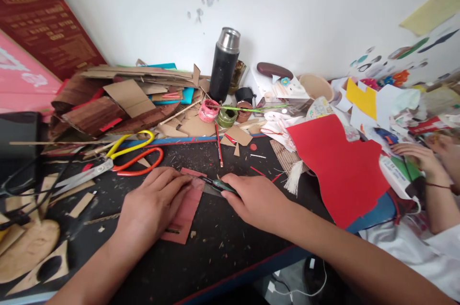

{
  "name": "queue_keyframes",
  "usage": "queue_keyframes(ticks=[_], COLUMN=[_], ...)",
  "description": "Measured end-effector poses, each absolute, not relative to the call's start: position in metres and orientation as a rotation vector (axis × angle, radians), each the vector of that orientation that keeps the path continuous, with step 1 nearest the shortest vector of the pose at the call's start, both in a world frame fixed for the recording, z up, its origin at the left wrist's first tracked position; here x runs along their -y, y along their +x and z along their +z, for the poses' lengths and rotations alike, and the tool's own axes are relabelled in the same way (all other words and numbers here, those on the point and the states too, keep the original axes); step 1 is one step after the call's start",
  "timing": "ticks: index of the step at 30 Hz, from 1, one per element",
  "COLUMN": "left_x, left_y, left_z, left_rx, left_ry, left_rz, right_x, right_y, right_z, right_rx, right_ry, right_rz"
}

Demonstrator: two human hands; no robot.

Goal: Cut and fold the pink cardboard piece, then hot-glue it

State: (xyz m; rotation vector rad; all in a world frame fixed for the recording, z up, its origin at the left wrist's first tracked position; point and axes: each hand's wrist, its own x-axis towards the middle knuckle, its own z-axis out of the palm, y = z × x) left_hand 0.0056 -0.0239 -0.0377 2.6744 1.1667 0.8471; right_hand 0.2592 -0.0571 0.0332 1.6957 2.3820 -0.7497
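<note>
My left hand lies over a piece of pinkish-red card, with its fingers bent and pressed together, holding the card down on the dark mat. A clear strip, possibly a ruler, shows at the card's right edge and runs under the fingers. In my right hand is a dark green craft knife, gripped between thumb and fingers. Its tip points left at the card's upper part, close to my left fingertips. Whether the blade touches the card I cannot tell.
Large scissors with yellow and red handles lie left. Behind stand paint jars and a black thermos. Cardboard scraps pile up at the back left. Red paper lies right, beside another person's hand.
</note>
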Motion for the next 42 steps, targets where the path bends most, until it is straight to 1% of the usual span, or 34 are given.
queue_keyframes(ticks=[4,10,19,23,27,34,38,42], left_x=[0.025,0.026,0.027,0.028,0.039,0.068,0.076,0.081], left_y=[0.002,-0.001,-0.009,-0.030,-0.050,-0.052,-0.046,-0.037], left_z=[-0.042,-0.040,-0.026,-0.018,-0.012,-0.025,-0.038,-0.038], left_rx=[-1.239,-1.195,-1.236,-1.337,-1.245,-1.129,-1.182,-1.204], left_ry=[2.584,2.469,2.308,2.287,2.399,2.681,2.699,2.634], left_rz=[0.902,0.992,1.071,0.934,0.638,0.382,0.346,0.371], right_x=[0.060,0.058,0.062,0.065,0.068,0.069,0.072,0.074], right_y=[0.259,0.254,0.260,0.263,0.264,0.264,0.263,0.261], right_z=[0.027,0.023,0.013,0.008,0.002,-0.002,-0.003,-0.003], right_rx=[-2.375,-2.355,-2.377,-2.347,-2.307,-2.231,-2.220,-2.209], right_ry=[1.701,1.678,1.785,1.866,1.964,2.106,2.125,2.147], right_rz=[-0.709,-0.585,-0.589,-0.607,-0.632,-0.730,-0.728,-0.713])
